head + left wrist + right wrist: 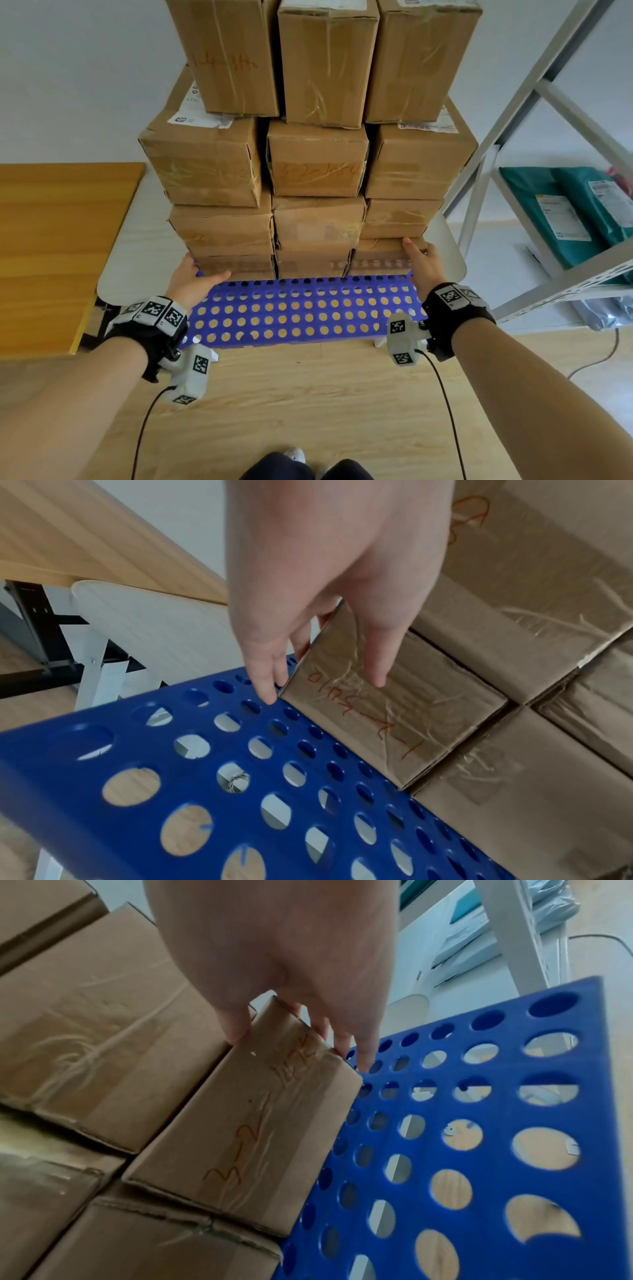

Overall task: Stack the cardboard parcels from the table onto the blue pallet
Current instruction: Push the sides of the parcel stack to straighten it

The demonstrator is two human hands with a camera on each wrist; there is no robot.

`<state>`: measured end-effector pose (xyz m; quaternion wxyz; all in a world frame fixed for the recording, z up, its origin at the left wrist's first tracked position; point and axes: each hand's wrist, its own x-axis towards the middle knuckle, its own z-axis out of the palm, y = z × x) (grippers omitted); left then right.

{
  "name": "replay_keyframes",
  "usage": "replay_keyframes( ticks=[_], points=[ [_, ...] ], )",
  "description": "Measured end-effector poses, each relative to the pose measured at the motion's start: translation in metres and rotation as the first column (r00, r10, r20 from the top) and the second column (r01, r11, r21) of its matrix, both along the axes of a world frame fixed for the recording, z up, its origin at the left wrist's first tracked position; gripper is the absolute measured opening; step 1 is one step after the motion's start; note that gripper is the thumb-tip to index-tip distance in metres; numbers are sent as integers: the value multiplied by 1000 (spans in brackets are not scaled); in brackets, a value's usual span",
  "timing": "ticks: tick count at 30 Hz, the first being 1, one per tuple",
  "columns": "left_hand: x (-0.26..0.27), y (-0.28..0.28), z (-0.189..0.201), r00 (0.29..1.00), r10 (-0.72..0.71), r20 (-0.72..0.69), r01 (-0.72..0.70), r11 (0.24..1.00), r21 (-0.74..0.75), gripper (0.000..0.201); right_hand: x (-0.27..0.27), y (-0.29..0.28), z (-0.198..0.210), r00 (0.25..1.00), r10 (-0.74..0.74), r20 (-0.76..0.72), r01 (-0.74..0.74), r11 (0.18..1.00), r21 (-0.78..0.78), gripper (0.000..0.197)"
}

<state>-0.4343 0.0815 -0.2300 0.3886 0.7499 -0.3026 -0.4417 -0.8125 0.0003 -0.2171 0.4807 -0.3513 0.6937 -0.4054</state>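
Both hands are down at the bottom row of the stack of boxes (pixel 317 161), which already stands several tiers high on the far half of the blue pallet (pixel 301 315). The left hand (pixel 194 278) sits at the left end of that row, thumb laid across the near face of the end box (pixel 373 718) and fingers reaching round its outer side; the right hand (pixel 422 263) mirrors it on the right end box (pixel 260 1123), thumb at its upper edge, fingers down the outer side. Neither hand is clenched; both lie loosely against the cardboard, fingers nearly straight. The row runs crosswise between the two hands, each equally near its own end. I'd judge they are squaring the row, pressing inward or back.
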Motion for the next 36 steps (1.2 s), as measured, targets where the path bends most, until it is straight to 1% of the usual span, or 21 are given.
replay_keyframes(
  ticks=[3, 9, 18, 22, 24, 26, 29, 31, 32, 33, 34, 35, 36],
  points=[
    [-5, 1, 2, 1000, 13, -11, -13, 1000, -1, 75, -2, -2, 3, 998, 14, 67, -15, 1000, 19, 46],
    [-14, 2, 9, 999, 15, -40, -15, 1000, -5, 72, -3, -3, 10, 993, 49, 108, -53, 998, 38, 47],
    [-10, 0, 7, 997, 8, -79, -4, 999, 47, 74, -3, 0, 11, 996, 66, 67, -69, 996, 49, 50],
    [-9, 1, 14, 996, -22, -81, 28, 997, 71, 78, -1, 2, 12, 999, 28, 41, -29, 999, 31, 53],
    [-9, 5, 20, 996, -45, -76, 51, 995, 80, 75, 3, 6, 13, 1000, 6, 14, -6, 999, 33, 55],
    [-14, 10, 26, 997, -69, -41, 72, 993, 88, 69, 8, 15, 16, 1000, -12, -1, 12, 1000, 27, 58],
    [-28, 21, 33, 994, -66, 83, 53, 987, 150, 58, 14, 29, 17, 999, -42, -28, 42, 999, 12, 62],
    [-38, 28, 34, 991, -98, 93, 76, 974, 214, 57, 21, 39, 17, 995, -58, -83, 62, 997, 46, 59],
    [-42, 29, 33, 988, -133, 85, 108, 963, 245, 55, 24, 43, 16, 992, -38, -118, 48, 995, 82, 55],
    [-47, 30, 34, 982, -179, 67, 155, 951, 266, 50, 27, 46, 16, 987, 26, -157, -8, 993, 115, 46],
    [-52, 29, 33, 972, -231, 40, 212, 937, 279, 45, 30, 46, 14, 976, 109, -190, -81, 986, 145, 27],
    [-58, 27, 33, 957, -290, 23, 273, 922, 274, 39, 35, 48, 17, 956, 212, -204, -177, 968, 176, 4],
    [-64, 24, 34, 935, -353, 29, 334, 906, 259, 32, 39, 47, 16, 935, 296, -197, -259, 947, 190, 15]
  ],
)
